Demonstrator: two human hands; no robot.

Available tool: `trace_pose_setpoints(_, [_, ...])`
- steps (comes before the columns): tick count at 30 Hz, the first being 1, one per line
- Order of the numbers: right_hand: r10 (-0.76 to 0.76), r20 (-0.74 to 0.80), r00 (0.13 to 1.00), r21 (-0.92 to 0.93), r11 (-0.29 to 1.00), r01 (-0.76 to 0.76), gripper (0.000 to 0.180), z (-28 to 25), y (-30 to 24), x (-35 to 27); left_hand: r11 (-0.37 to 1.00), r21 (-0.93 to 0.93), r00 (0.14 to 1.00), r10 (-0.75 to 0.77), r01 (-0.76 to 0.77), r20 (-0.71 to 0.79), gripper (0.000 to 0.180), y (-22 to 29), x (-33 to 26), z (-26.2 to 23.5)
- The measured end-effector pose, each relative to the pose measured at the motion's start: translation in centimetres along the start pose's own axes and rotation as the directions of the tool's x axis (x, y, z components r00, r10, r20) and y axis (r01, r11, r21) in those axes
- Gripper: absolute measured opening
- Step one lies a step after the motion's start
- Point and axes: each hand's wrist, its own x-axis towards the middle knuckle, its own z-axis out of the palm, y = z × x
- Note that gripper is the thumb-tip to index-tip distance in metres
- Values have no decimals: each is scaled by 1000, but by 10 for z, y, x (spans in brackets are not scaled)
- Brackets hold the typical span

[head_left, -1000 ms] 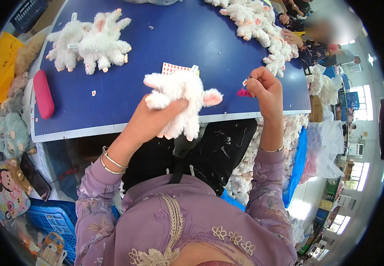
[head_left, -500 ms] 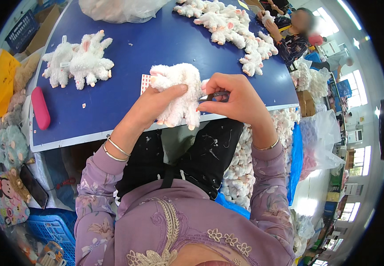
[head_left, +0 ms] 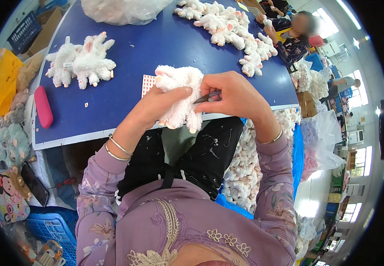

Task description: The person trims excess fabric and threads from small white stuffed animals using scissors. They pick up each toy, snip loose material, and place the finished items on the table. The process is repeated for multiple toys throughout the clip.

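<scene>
My left hand (head_left: 160, 103) grips a fluffy white plush toy (head_left: 182, 114) at the table's near edge, thumb pressed on its front. The toy's pinkish ears and stubby, peach-tipped feet show. From the right, my right hand (head_left: 234, 95) is closed on small dark thread snips (head_left: 208, 97), their pointed tips against the toy's side. The fingers partly hide the handles. Just behind my left hand lies a sheet of small red-and-white labels (head_left: 148, 83).
On the blue table (head_left: 125, 57), two white plush toys (head_left: 87, 62) lie left, with a pink case (head_left: 43, 107) nearer. A heap of similar toys (head_left: 227, 26) lies far right; a clear plastic bag (head_left: 125, 9) sits far left. Another person (head_left: 291, 37) works beyond. More toys (head_left: 240, 177) fill a blue-lined container beside my legs.
The snips' tips have moved left, closer against the toy, and my right hand has come in with them. The toy has shifted slightly right.
</scene>
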Motion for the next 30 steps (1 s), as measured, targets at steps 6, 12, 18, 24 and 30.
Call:
trace_pose_setpoints(6, [20,-35,999,-37,999,-21,38,5,-2,1,995,-104,1000,0,2,17,38,-4,0,1])
trace_pose_setpoints(12, [72,-126,989,12,997,-71,38,-2,4,-6,981,-183,998,65,-67,-13,40,4,-6,10])
trace_pose_setpoints(18, [481,-255,838,674,710,-203,25,22,25,-33,967,5,954,252,-255,-161,26,-1,4,6])
trace_pose_setpoints(24, [512,-129,849,944,326,-53,29,78,16,-28,947,-19,920,306,-320,-243,28,-13,11,18])
trace_pose_setpoints(30, [515,-243,822,937,344,61,15,89,15,-20,961,-18,933,263,-276,-245,27,-15,15,28])
